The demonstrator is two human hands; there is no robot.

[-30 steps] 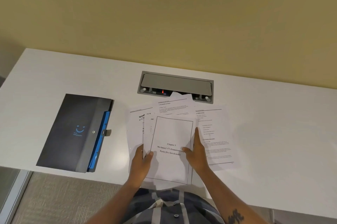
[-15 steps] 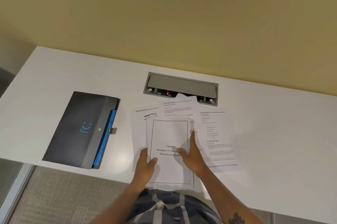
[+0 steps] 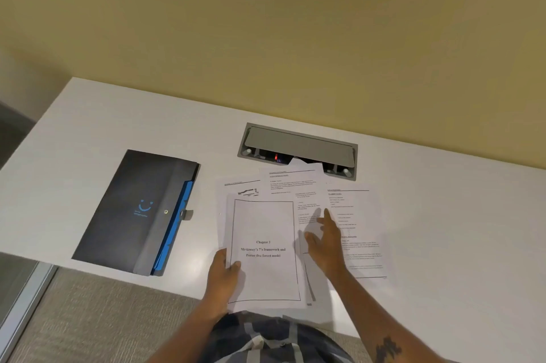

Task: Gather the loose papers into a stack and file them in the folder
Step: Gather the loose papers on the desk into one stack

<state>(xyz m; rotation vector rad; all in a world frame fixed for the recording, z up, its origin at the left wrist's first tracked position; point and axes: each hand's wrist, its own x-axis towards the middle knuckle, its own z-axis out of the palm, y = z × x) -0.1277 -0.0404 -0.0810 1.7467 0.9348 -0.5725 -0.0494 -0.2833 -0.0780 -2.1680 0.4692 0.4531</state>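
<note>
Several printed white papers lie overlapping on the white desk (image 3: 443, 215). On top is a title page (image 3: 264, 232) reading "Chapter 3", and my left hand (image 3: 223, 274) pinches its lower left edge, thumb on top. My right hand (image 3: 326, 240) hovers flat with fingers spread over the sheets to the right of it, near a text page (image 3: 359, 215). Another page (image 3: 291, 181) pokes out behind. The dark folder (image 3: 141, 209), shut, with blue tabs and a smiley mark, lies to the left of the papers.
A grey cable hatch (image 3: 298, 145) is set into the desk behind the papers, its front edge under one sheet. The yellow wall runs along the back. The desk's near edge is at my body; carpet shows below left.
The title page has slid left, squarer under my left hand. My right hand came off it and moved right over the neighbouring sheets.
</note>
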